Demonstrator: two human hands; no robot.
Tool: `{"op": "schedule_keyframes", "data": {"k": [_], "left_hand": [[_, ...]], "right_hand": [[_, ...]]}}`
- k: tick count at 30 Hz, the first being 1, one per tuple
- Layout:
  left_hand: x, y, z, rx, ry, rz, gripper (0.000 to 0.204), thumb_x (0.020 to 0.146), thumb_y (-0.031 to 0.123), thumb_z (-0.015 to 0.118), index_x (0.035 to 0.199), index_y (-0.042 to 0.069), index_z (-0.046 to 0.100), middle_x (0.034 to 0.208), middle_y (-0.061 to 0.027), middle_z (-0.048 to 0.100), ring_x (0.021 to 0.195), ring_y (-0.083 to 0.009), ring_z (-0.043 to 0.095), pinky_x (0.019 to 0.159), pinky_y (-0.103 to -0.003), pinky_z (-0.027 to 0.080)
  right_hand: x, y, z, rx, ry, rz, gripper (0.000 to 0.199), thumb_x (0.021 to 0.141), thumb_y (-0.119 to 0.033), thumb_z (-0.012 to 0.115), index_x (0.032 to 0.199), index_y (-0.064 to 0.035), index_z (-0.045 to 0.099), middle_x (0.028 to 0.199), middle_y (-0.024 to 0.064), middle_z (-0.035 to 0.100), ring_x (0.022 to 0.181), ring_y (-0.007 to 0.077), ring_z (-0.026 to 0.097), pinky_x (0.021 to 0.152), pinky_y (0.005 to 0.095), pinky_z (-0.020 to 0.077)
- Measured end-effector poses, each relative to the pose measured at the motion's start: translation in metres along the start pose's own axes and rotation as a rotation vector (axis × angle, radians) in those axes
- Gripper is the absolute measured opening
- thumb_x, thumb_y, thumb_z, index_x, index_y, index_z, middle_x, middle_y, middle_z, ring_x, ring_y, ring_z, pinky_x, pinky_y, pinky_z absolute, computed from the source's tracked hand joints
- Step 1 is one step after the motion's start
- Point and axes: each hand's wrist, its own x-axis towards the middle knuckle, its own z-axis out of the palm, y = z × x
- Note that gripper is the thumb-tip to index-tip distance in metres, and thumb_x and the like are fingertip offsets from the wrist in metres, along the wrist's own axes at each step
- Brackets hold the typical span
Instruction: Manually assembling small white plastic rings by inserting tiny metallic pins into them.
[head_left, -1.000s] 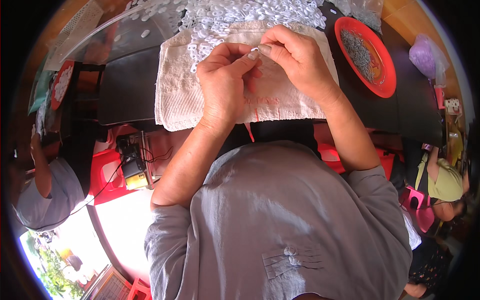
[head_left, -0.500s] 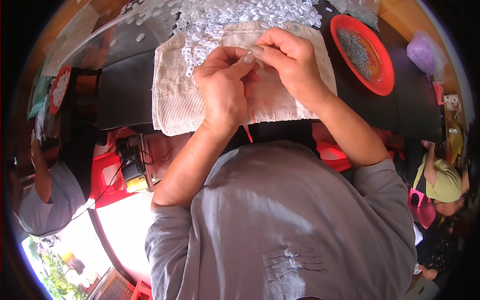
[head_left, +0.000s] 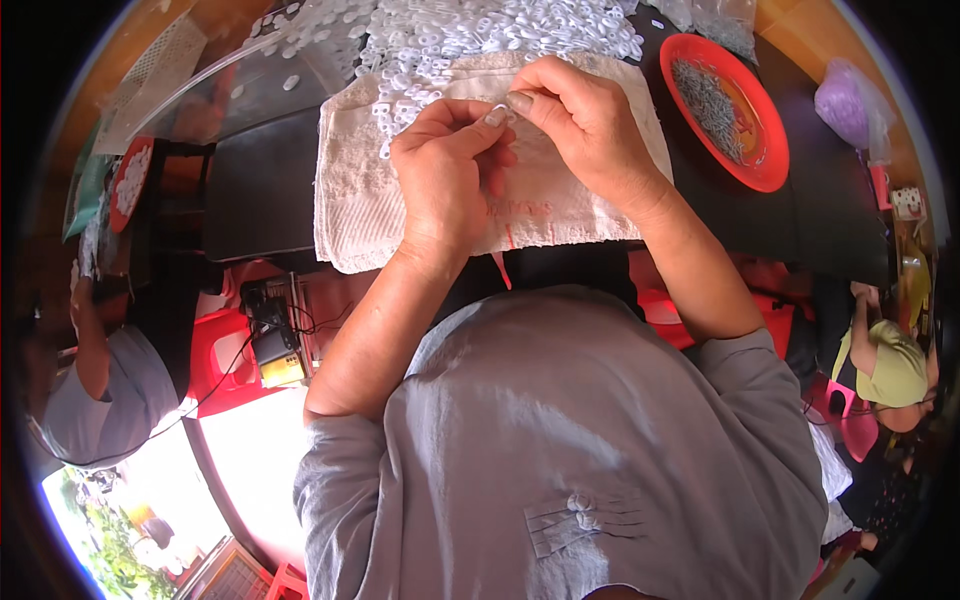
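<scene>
Above the towel my two hands meet, fingertips almost touching. My left hand (head_left: 440,180) is closed, thumb and forefinger pinching a small white plastic piece (head_left: 507,113). My right hand (head_left: 592,130) is closed too, its thumb and forefinger pressed together at the edge of that piece; whatever lies between them is too small to make out. Below them a folded cream towel (head_left: 365,215) covers part of the dark table. A large heap of small white plastic pieces with holes (head_left: 500,28) spreads over the towel's far edge, some trailing down beside my left hand.
A red oval dish (head_left: 770,150) with many thin grey metal pieces (head_left: 705,105) stands at the right on the dark table (head_left: 260,190). Behind it lie clear plastic bags (head_left: 722,28) and a purple bag (head_left: 845,105). Other people sit at far left (head_left: 110,390) and far right (head_left: 890,365).
The white piece shows more plainly between my fingertips. My hands stay nearly in place; the whole view has shifted slightly, the towel and table sitting a little further right.
</scene>
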Motion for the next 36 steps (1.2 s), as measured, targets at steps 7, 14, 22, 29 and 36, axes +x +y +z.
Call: {"op": "schedule_keyframes", "data": {"k": [7, 14, 22, 29, 36], "left_hand": [[-0.002, 0.002, 0.003, 0.026, -0.008, 0.002, 0.008, 0.088, 0.002, 0.06, 0.093, -0.004, 0.057, 0.077, -0.0125, 0.063, 0.055, -0.0152, 0.057, 0.043, -0.025, 0.04], [0.0, -0.004, 0.009, -0.001, 0.023, 0.03, 0.007, 0.089, 0.002, 0.059, 0.091, -0.004, 0.057, 0.075, -0.0111, 0.062, 0.052, -0.0133, 0.054, 0.042, -0.023, 0.039], [-0.002, -0.01, 0.011, -0.019, 0.038, 0.094, 0.006, 0.089, 0.001, 0.058, 0.089, -0.004, 0.056, 0.073, -0.0095, 0.06, 0.05, -0.0116, 0.052, 0.042, -0.021, 0.037], [0.0, -0.009, 0.004, -0.065, 0.031, 0.071, 0.004, 0.088, 0.003, 0.06, 0.089, 0.001, 0.057, 0.073, -0.0066, 0.061, 0.054, -0.0106, 0.053, 0.045, -0.021, 0.038], [-0.001, -0.01, 0.003, -0.055, -0.041, 0.069, 0.004, 0.088, 0.002, 0.06, 0.09, 0.0, 0.057, 0.075, -0.0063, 0.061, 0.057, -0.0109, 0.055, 0.047, -0.022, 0.04]], "right_hand": [[-0.002, 0.0, 0.001, 0.057, 0.024, 0.022, 0.004, 0.089, -0.003, 0.061, 0.09, -0.0006, 0.057, 0.074, 0.0039, 0.059, 0.067, 0.011, 0.055, 0.061, 0.0253, 0.0449], [-0.006, 0.002, 0.009, 0.179, 0.057, 0.169, 0.003, 0.09, -0.004, 0.06, 0.089, -0.002, 0.059, 0.072, -0.0007, 0.058, 0.063, 0.0053, 0.053, 0.055, 0.0209, 0.0435], [-0.007, -0.008, 0.01, 0.361, 0.027, 0.329, 0.007, 0.091, -0.003, 0.058, 0.084, -0.0007, 0.056, 0.073, -0.0009, 0.057, 0.063, 0.0053, 0.051, 0.057, 0.0201, 0.0422], [0.005, -0.005, 0.007, 0.539, 0.014, 0.435, 0.008, 0.085, -0.007, 0.061, 0.086, 0.001, 0.059, 0.066, 0.0028, 0.056, 0.061, 0.0081, 0.051, 0.058, 0.0252, 0.0429], [0.08, 0.041, -0.002, -0.498, -0.158, -0.001, 0.039, 0.074, -0.013, 0.065, 0.112, -0.0205, 0.065, 0.088, 0.0082, 0.065, 0.079, 0.0294, 0.062, 0.071, 0.0387, 0.0485]]}}
